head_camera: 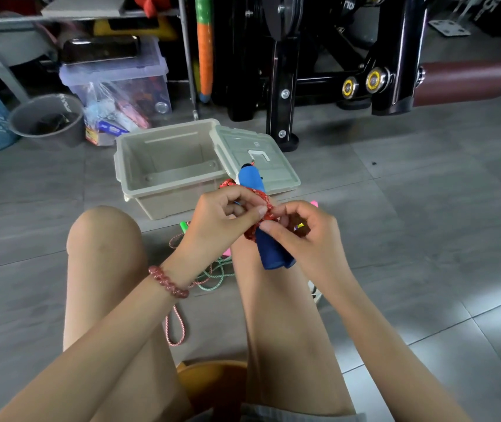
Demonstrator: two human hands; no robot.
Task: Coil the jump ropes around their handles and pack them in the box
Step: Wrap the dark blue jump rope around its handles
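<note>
While held above the knees, the blue foam handles [273, 254] point away toward the box, leaning slightly left.
A red braided rope [261, 220] wraps their middle; the left hand [221, 214] has its grip pinched on that rope, and the right hand [301, 233] has its grip curled round the handles. Below, a green rope [215, 275] and a pink rope [176, 327] lie loose on the grey tiled floor [425, 208]. Beyond, the beige plastic box [164, 190] sits open, its lid [255, 156] touching its right side. Farther back stands a glossy black metal frame [285, 71].
</note>
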